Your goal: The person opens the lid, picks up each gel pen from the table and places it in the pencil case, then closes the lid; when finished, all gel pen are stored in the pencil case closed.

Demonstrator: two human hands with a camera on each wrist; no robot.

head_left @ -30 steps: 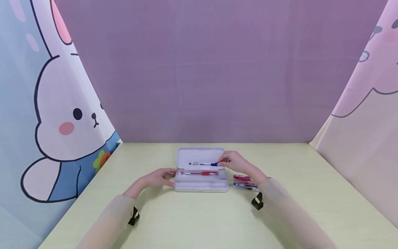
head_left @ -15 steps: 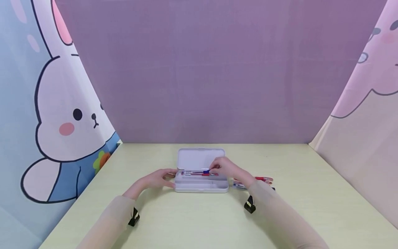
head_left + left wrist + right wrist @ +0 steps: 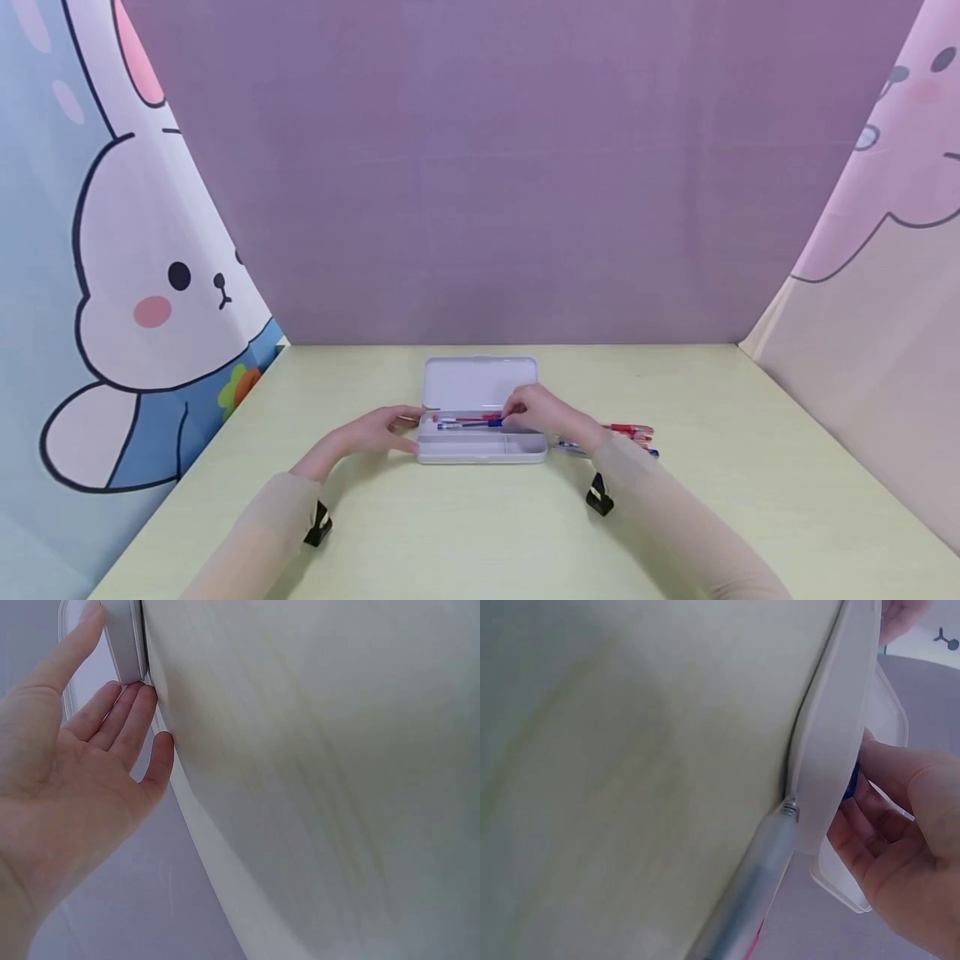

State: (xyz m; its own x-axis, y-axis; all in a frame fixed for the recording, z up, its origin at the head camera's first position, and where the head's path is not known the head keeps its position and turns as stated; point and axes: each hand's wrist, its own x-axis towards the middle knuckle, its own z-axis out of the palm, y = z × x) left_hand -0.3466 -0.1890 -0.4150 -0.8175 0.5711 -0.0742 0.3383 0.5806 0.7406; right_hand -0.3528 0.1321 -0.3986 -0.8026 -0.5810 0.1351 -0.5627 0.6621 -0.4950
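Note:
A white pencil case point(image 3: 480, 450) lies open mid-table, its lid point(image 3: 480, 382) standing up behind. Inside are a red pen point(image 3: 461, 417) and, just in front of it, a blue pen point(image 3: 467, 425). My right hand point(image 3: 536, 412) reaches over the case's right part and pinches the blue pen's right end low in the tray. In the right wrist view the curled fingers point(image 3: 889, 840) sit against the case wall point(image 3: 836, 750), with a bit of the blue pen point(image 3: 853, 782) showing. My left hand point(image 3: 378, 432) rests straight-fingered against the case's left end point(image 3: 124, 645).
Several more pens point(image 3: 626, 433) lie on the pale green table point(image 3: 480, 533) just right of the case; one clear-barrelled pen point(image 3: 754, 892) touches the case's corner. Curtain walls close off the back and both sides.
My right hand has carried the blue pen down from in front of the lid into the tray, next to the red pen. The left hand has stayed at the case's end.

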